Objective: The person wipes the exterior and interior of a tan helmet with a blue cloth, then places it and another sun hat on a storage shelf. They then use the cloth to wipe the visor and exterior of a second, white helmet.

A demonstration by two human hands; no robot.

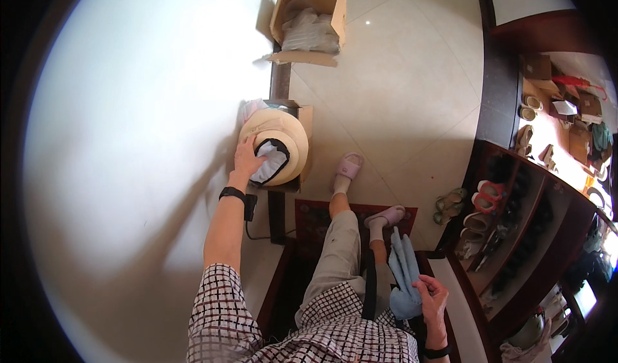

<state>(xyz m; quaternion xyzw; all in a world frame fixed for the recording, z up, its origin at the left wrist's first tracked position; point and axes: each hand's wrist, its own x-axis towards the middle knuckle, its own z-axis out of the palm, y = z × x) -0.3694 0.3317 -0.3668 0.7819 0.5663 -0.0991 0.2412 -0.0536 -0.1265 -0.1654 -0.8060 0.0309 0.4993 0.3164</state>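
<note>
My left hand (pixel 247 159) is at the near left side of a beige wide-brimmed hat (pixel 293 131). Its fingers curl over the hat, and the thumb reaches toward a white lining with a black band (pixel 273 160) inside it. The hat sits on an open cardboard box (pixel 306 124) against the white wall. At lower right, beside my lap, my right hand (pixel 432 295) pinches a folded light blue cloth piece (pixel 404 276). That cloth has long narrow parts pointing away from me and a rounded near end; I cannot tell its exact kind.
Farther along the wall, another open cardboard box (pixel 341 15) holds crumpled clear plastic (pixel 310 31). A dark red mat (pixel 312 218) lies near my feet in pink slippers (pixel 349 165). Green sandals (pixel 450 205) lie beside a dark wooden shoe rack (pixel 534 221) on the right.
</note>
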